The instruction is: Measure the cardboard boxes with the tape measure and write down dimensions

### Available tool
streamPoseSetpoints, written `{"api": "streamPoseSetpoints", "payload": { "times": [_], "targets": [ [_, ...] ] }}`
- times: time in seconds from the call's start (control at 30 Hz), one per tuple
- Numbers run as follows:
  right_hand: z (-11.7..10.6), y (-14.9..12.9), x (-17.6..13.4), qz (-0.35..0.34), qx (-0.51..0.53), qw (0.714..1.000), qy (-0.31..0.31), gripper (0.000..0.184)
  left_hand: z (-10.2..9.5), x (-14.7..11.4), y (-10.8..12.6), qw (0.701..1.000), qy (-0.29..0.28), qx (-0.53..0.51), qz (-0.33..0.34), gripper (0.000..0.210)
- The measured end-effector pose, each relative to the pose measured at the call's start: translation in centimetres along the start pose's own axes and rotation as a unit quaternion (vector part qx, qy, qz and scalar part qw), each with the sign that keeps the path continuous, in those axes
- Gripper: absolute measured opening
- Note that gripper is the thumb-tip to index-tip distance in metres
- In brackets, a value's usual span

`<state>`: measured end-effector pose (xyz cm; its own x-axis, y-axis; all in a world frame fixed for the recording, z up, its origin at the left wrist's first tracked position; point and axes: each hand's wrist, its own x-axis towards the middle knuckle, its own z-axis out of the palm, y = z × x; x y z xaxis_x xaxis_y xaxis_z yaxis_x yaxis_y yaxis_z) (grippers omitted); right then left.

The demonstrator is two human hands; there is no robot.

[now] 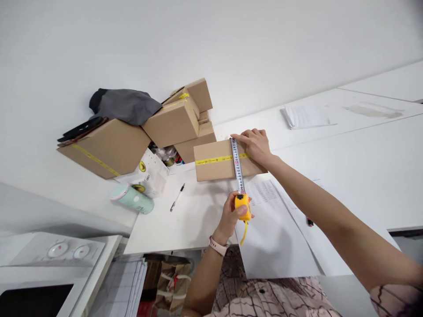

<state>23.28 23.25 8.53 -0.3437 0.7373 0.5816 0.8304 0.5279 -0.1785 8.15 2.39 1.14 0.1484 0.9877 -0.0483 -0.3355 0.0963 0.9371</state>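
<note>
A cardboard box (211,171) sealed with yellow tape lies on the white table. The silver blade of a tape measure (237,169) runs across its top, from the far edge past the near edge. My left hand (228,218), with a pink watch band at the wrist, grips the yellow tape measure case (243,207) in front of the box. Over the box's right end rests my right hand (257,144), its fingers holding the blade's tip at the far edge. Printed sheets of paper (271,237) lie under and beside the case.
Several cardboard boxes (172,123) are stacked at the back left, with a grey cloth (125,105) on top. Nearer stand a white avocado-print box (153,176) and a mint tumbler (135,199). A pen (177,197) lies on the table; papers (306,116) sit back right.
</note>
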Motion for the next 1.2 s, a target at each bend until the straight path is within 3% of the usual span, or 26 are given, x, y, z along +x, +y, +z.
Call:
{"api": "streamPoseSetpoints", "payload": {
  "times": [0.37, 0.6, 0.8, 1.0, 1.13, 1.2],
  "targets": [
    [0.3, 0.2, -0.4, -0.045, -0.04, 0.998, -0.015, 0.057, -0.8, 0.2, -2.2, 1.0, -0.006, 0.028, 0.003, 0.066],
    [0.5, 0.3, -0.6, -0.047, -0.024, 0.999, -0.008, 0.053, -1.3, 0.2, -1.8, 0.999, -0.018, 0.039, -0.003, 0.068],
    [0.2, -0.5, -1.6, -0.004, -0.028, 1.0, 0.013, 0.053, -1.4, -2.0, -1.6, 1.0, -0.007, 0.017, 0.004, 0.077],
    [0.5, -1.6, -7.5, -0.035, -0.011, 0.996, 0.086, 0.045, -2.2, -7.0, -2.2, 0.997, 0.018, 0.053, 0.044, 0.081],
    [1.3, -2.1, -12.5, -0.067, 0.031, 0.993, 0.094, 0.034, -2.1, -9.2, -2.3, 0.99, 0.006, 0.138, -0.019, 0.082],
    [0.7, -2.2, -14.3, -0.029, 0.089, 0.991, 0.096, 0.035, -1.7, -9.6, -2.2, 0.977, -0.008, 0.208, -0.048, 0.083]
  ]
}}
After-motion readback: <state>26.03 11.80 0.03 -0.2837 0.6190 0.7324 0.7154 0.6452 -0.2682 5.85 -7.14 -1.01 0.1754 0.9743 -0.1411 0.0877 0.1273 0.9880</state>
